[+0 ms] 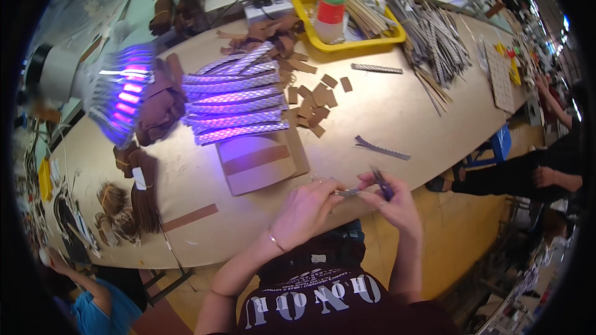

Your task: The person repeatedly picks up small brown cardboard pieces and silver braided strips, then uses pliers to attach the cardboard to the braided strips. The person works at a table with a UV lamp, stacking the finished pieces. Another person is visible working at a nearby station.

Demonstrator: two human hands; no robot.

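Note:
At the near edge of the table, my left hand (309, 206) is closed, pinching a short grey braided strip (349, 192). My right hand (397, 205) meets it from the other side, its fingers wrapped round dark thread snips (384, 187) that point up and are slightly blurred. The fingertips of both hands are close together at the strip, and part of it is hidden by them. Just beyond my hands lies a loose grey braided strip (383, 147) with a split end. Farther back is another braided strip (377, 69).
Left of centre, white braided straps (236, 102) lie across a cardboard box (257, 164). Brown cut pieces (316, 102) are scattered beside them. A yellow tray (347, 44) holds a glue bottle (330, 15). Braided strips (444, 49) are piled back right. A lamp (124, 93) glows purple; a person (559, 177) is at right.

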